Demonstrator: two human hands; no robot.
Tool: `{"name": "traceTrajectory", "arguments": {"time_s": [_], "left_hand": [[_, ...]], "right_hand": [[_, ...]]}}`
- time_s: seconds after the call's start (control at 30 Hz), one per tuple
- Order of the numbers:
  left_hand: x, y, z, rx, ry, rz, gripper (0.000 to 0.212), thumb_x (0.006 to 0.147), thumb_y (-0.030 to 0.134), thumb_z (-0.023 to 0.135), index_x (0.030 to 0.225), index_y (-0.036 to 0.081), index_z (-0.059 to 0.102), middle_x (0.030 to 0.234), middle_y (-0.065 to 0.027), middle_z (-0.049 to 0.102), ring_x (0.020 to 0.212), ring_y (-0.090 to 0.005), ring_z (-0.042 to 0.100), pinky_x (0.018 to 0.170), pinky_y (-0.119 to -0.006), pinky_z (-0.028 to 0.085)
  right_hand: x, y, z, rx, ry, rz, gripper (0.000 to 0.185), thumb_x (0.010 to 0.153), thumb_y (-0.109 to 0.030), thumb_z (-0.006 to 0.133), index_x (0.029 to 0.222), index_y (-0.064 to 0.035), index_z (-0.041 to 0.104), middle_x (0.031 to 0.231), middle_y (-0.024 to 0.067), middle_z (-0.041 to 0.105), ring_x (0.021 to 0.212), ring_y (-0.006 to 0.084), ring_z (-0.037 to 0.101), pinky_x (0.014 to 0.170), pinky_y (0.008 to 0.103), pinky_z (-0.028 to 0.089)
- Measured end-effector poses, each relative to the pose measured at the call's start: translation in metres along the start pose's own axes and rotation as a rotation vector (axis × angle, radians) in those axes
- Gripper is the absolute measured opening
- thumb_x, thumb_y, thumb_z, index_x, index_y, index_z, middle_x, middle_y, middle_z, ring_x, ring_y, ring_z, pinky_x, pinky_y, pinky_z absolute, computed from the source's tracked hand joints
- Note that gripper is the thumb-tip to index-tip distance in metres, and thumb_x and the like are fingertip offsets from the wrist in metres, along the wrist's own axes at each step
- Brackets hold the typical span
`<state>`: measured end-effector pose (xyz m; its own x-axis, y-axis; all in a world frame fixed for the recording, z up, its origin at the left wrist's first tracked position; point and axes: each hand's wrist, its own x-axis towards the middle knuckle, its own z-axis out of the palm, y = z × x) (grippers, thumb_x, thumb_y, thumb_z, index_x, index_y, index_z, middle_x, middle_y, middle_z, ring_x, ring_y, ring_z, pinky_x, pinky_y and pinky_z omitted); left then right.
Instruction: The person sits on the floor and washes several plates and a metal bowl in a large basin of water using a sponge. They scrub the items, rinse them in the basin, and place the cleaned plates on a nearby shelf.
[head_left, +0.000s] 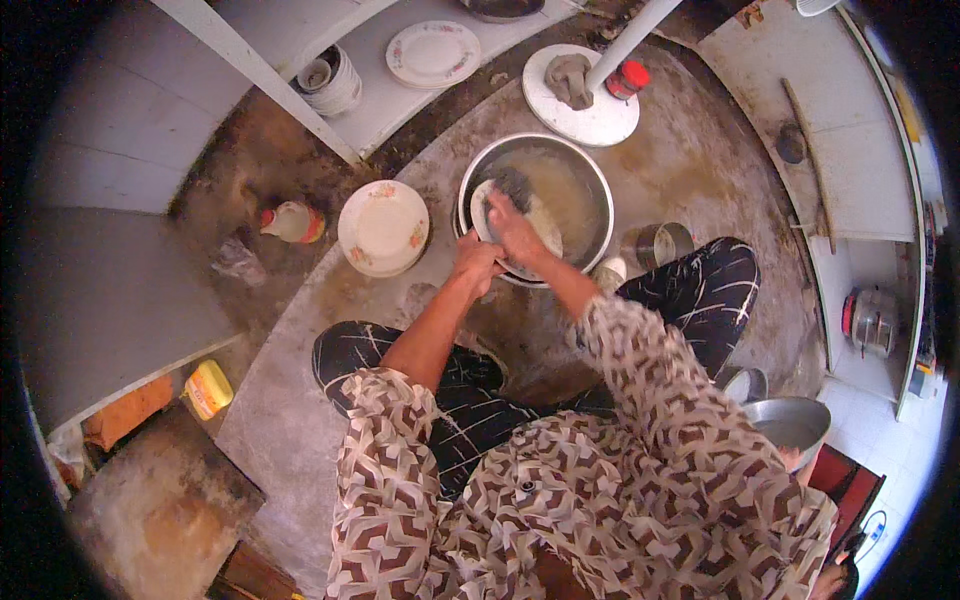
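Note:
A round metal basin (609, 217) holding cloudy water sits on the floor before me. My left hand (480, 262) grips the near left edge of a white plate (550, 234), which is tilted inside the basin. On the plate's face lies my right hand (516, 231), its fingers pressed against a dark scouring pad (513, 184). The fingers partly cover the pad, and both hands partly hide the plate. Left of the basin is a stack of white floral plates (382, 229).
A plastic bottle with a red cap (292, 223) lies to the left. Beyond the basin, a white round base (547, 112) carries a pole, a grey lump and a red-lidded jar (628, 79). Metal containers (666, 246) are near my right knee. Dishes line a shelf (375, 112).

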<state>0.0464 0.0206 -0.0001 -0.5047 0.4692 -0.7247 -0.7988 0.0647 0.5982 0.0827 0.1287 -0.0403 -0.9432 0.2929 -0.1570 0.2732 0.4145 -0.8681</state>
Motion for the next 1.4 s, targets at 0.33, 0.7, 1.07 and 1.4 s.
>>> {"name": "traceTrajectory", "arguments": {"time_s": [0.33, 0.7, 1.07, 1.4], "left_hand": [[0.018, -0.006, -0.002, -0.121, 0.073, 0.235, 0.035, 0.065, -0.008, 0.047, 0.097, 0.003, 0.053, 0.083, -0.0091, 0.056, 0.065, -0.0207, 0.055, 0.046, -0.033, 0.046], [0.032, -0.021, 0.007, -0.305, 0.019, -0.158, 0.032, 0.062, -0.013, 0.051, 0.093, -0.011, 0.043, 0.088, -0.0225, 0.049, 0.076, -0.0358, 0.056, 0.066, -0.051, 0.049], [0.027, -0.016, -0.003, -0.230, 0.218, -0.004, 0.029, 0.066, -0.007, 0.051, 0.094, 0.001, 0.050, 0.083, -0.0146, 0.053, 0.064, -0.0265, 0.055, 0.050, -0.038, 0.046], [0.029, -0.018, -0.026, -0.237, 0.093, -0.139, 0.023, 0.070, -0.004, 0.052, 0.093, -0.006, 0.049, 0.087, -0.0169, 0.053, 0.080, -0.0317, 0.055, 0.067, -0.047, 0.050]], "right_hand": [[-0.036, 0.016, 0.000, -0.120, -0.053, 0.200, 0.040, 0.089, -0.027, 0.031, 0.120, -0.0011, 0.036, 0.116, 0.0252, 0.044, 0.109, 0.0407, 0.041, 0.091, 0.0428, 0.034], [-0.015, 0.054, -0.025, -0.361, 0.071, 0.013, 0.036, 0.088, -0.020, 0.039, 0.118, -0.0022, 0.039, 0.127, 0.0208, 0.037, 0.121, 0.0380, 0.031, 0.100, 0.0416, 0.027], [-0.080, 0.031, -0.009, -0.316, -0.043, 0.086, 0.046, 0.091, -0.031, 0.033, 0.126, -0.0008, 0.034, 0.131, 0.0200, 0.034, 0.123, 0.0346, 0.029, 0.102, 0.0387, 0.024], [0.018, 0.084, -0.031, -0.459, -0.042, 0.096, 0.042, 0.087, -0.023, 0.037, 0.123, -0.0015, 0.039, 0.126, 0.0202, 0.039, 0.118, 0.0336, 0.035, 0.100, 0.0393, 0.028]]}}
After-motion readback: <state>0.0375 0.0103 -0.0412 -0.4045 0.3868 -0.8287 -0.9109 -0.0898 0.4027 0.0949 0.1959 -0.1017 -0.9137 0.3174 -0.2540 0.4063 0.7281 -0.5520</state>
